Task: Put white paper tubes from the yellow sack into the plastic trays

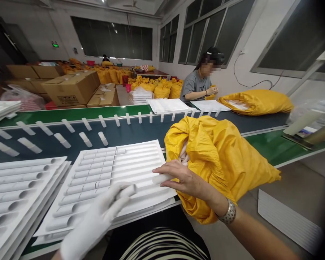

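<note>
My left hand (108,202), in a white glove, is closed on a short white tube (128,190) over the ribbed white tray (141,164). White tubes lie in the left part of that tray's grooves. Bare and wearing a metal bracelet, my right hand (182,178) pinches another white tube (162,178) above the tray's right side. Just behind the right hand, a yellow sack (219,151) gapes at its mouth, where pale tubes (183,155) show inside.
Stacked trays (13,195) stand at the left. Beyond, a dark belt (130,130) bears rows of white tubes. Across it are more trays (170,105), a person (197,85) and a yellow sack (262,101). Cardboard boxes (70,86) are at the back left.
</note>
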`<action>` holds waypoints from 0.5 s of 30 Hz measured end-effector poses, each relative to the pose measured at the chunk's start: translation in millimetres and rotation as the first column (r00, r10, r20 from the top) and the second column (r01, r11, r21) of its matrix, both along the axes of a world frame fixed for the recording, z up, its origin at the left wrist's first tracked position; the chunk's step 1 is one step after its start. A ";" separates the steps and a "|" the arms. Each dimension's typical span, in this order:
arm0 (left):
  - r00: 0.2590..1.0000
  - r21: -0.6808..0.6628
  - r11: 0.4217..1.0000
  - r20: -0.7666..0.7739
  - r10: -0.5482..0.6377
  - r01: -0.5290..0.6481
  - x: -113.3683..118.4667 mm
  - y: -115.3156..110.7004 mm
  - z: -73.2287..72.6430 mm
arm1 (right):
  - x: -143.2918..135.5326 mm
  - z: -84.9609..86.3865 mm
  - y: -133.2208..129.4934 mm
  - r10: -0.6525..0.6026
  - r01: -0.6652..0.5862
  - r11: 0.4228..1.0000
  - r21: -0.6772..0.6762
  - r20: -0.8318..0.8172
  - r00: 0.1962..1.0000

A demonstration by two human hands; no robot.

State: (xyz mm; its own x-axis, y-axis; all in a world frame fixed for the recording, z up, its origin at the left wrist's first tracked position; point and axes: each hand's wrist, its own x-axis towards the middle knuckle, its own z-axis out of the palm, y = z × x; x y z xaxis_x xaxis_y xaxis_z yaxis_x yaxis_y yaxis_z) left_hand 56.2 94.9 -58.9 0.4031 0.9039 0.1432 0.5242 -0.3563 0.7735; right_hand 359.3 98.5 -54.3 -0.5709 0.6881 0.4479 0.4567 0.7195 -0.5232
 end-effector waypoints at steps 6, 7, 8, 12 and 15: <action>0.980 -0.300 0.933 0.066 -0.186 0.197 57.9 0.1 7.9 | 2.7 0.2 3.6 0.064 -0.071 0.995 0.067 0.101 0.993; 0.976 -0.328 0.920 0.096 -0.194 0.215 62.5 -0.3 7.2 | 4.7 1.0 3.0 0.065 -0.071 0.996 0.049 0.117 0.991; 0.972 -0.324 0.919 0.134 -0.191 0.225 66.6 -1.3 4.7 | 6.4 1.9 2.1 0.063 -0.064 0.998 0.007 0.123 0.990; 0.952 -0.101 0.972 0.247 -0.182 0.212 77.3 -7.3 -16.7 | 12.6 3.6 -2.1 0.002 0.020 0.933 -0.360 0.061 0.998; 0.963 -0.078 0.985 0.235 -0.129 0.151 77.2 -7.5 -24.8 | 21.1 0.5 -5.7 -0.097 0.106 0.890 -0.443 0.044 0.994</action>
State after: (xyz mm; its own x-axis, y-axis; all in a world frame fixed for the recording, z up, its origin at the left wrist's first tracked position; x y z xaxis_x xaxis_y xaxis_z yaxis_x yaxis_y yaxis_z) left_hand 133.4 87.3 -83.7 0.4933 0.8544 0.1630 0.2797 -0.3333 0.9004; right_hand 380.4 92.8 -53.8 -0.4930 0.8672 0.0709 0.5288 0.3633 -0.7670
